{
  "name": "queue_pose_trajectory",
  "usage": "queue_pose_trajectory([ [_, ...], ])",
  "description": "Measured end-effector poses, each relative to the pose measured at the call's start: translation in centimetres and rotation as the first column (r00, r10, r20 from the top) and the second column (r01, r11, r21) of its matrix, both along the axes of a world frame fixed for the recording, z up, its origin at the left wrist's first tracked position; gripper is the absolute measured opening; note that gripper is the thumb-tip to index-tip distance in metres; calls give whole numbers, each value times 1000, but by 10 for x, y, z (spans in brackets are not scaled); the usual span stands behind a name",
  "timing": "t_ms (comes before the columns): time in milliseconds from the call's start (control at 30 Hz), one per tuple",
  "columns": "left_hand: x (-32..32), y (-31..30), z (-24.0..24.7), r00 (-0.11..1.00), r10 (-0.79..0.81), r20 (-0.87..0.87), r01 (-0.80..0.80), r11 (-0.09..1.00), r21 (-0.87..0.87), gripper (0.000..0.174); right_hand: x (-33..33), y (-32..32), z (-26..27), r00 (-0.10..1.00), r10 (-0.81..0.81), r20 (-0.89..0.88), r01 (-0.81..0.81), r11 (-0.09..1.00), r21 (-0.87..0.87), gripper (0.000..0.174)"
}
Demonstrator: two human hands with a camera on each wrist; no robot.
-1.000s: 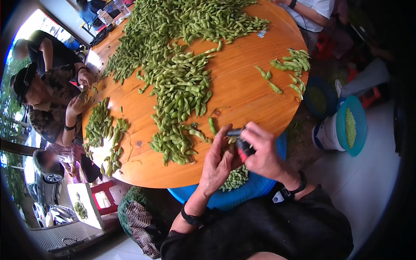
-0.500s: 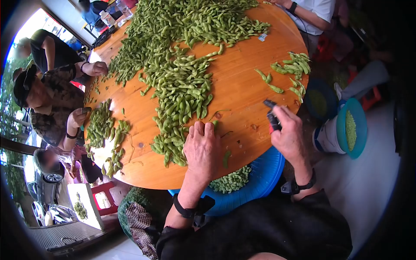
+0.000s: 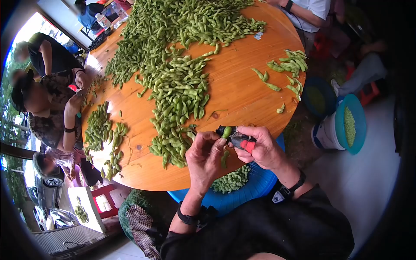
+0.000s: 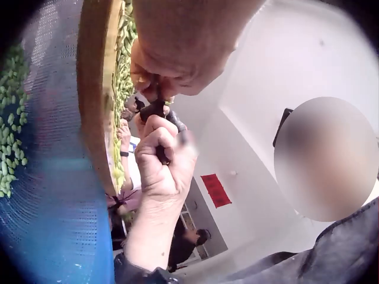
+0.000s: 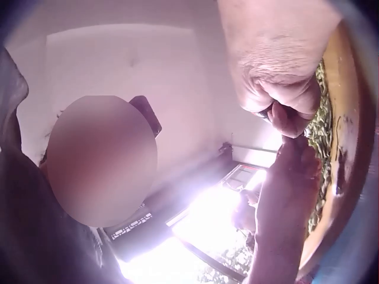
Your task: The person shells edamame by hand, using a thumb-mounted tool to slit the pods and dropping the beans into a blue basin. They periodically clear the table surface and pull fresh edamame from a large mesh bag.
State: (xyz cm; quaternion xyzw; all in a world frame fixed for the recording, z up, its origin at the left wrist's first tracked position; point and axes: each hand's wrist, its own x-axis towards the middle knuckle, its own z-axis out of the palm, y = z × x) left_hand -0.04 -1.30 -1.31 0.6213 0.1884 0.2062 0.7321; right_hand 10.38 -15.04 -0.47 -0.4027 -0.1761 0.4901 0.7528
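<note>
In the head view, my left hand (image 3: 204, 158) pinches a green edamame pod (image 3: 227, 132) between thumb and fingers at the table's near edge. My right hand (image 3: 264, 149) meets it there, its black-and-red covered fingers (image 3: 242, 141) closed about the same pod. Both wrist views show the hands fingertip to fingertip; the pod is hidden there. Left of them ends a long pile of edamame pods (image 3: 177, 108). Below the hands, a blue basin (image 3: 260, 180) holds shelled beans (image 3: 232, 180). A single pod (image 3: 224, 159) lies by the table edge.
The round wooden table (image 3: 242, 86) carries more pods (image 3: 292, 63) at right and a small heap (image 3: 97, 125) at left. A teal basin (image 3: 362, 125) of beans sits on a white bucket (image 3: 325, 132). People (image 3: 41, 93) sit around the table.
My hands were together, then parted: the left reached onto the pile's near end, the right swung out right. Now they are together again around a pod. A pod now lies at the table's right.
</note>
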Motion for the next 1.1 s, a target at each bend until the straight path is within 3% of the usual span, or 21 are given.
queue_pose_trajectory([
  [100, -3, -5, -7, 994, 81, 79, -105, 918, 382, 14, -1, 0, -5, 999, -18, 35, 18, 1000, -4, 10],
  [133, -4, -5, -10, 993, 82, 79, -106, 919, 380, 14, -1, 1, -3, 999, -17, 36, 18, 1000, -5, 10],
  [167, -5, -6, -13, 988, 88, 128, -143, 843, 519, 14, -3, 3, 0, 922, -69, 380, 111, 990, -91, 11],
  [200, -6, -6, -15, 980, 85, 177, -181, 745, 642, 14, -3, 5, 2, 729, -76, 680, 228, 964, -137, 12],
  [233, -7, -8, -14, 981, 82, 177, -179, 746, 642, 14, -3, 5, 1, 729, -77, 680, 231, 963, -138, 12],
  [300, -9, -13, -7, 976, 87, 200, -105, 991, 81, 16, -1, 5, -2, 540, -171, 824, 237, 970, 46, 15],
  [333, -9, -15, -2, 975, 92, 205, -44, 973, -226, 18, 0, 2, 0, 538, -173, 825, 246, 968, 43, 15],
  [367, -10, -13, 5, 983, 69, 170, -1, 930, -368, 20, -1, -1, 3, 861, -91, 500, 98, 995, 13, 18],
  [400, -7, -12, -1, 959, 61, 277, 79, 881, -466, 22, -1, -4, 4, 996, 47, 75, -51, 997, 53, 20],
  [433, -8, -9, -7, 946, -5, 324, 197, 804, -561, 22, -1, -5, -2, 999, 44, -10, -43, 993, 108, 24],
  [467, -10, -5, -10, 924, -62, 377, 308, 704, -639, 23, 0, -6, -1, 999, 43, -9, -42, 993, 109, 24],
  [567, -8, -4, -8, 943, -128, 308, 314, 652, -690, 27, 4, -7, 3, 998, 59, -14, -58, 995, 84, 19],
  [600, -8, -4, -10, 943, -131, 306, 315, 651, -691, 27, 6, -6, 3, 909, 0, 417, 23, 998, -50, 17],
  [633, -7, -2, -13, 952, -181, 248, 290, 798, -528, 28, 6, -5, 4, 637, 8, 771, 154, 978, -138, 15],
  [700, -4, -6, -5, 976, -199, 87, 210, 969, -129, 30, 2, -5, 13, 535, 30, 845, 175, 974, -145, 15],
  [733, -5, -4, 0, 976, -199, 88, 210, 969, -130, 30, 0, -6, 18, 424, 55, 904, 193, 970, -149, 17],
  [800, -9, 6, 8, 939, -266, -219, 315, 920, 234, 31, 2, -7, 20, 424, 57, 904, 178, 973, -145, 20],
  [833, -9, 6, 10, 949, -254, -188, 310, 865, 395, 29, 2, -8, 20, 410, 56, 910, 171, 976, -137, 21],
  [933, -14, 5, 20, 921, -247, -302, 381, 733, 564, 26, 5, -11, 18, 394, 76, 916, 147, 979, -144, 24],
  [1000, -16, 8, 25, 918, -247, -309, 389, 710, 588, 23, 7, -12, 17, 392, 95, 915, 124, 980, -155, 26],
  [1100, -18, 13, 25, 854, -427, -296, 481, 865, 139, 33, 6, -9, 18, 368, 51, 928, 176, 977, -124, 27],
])
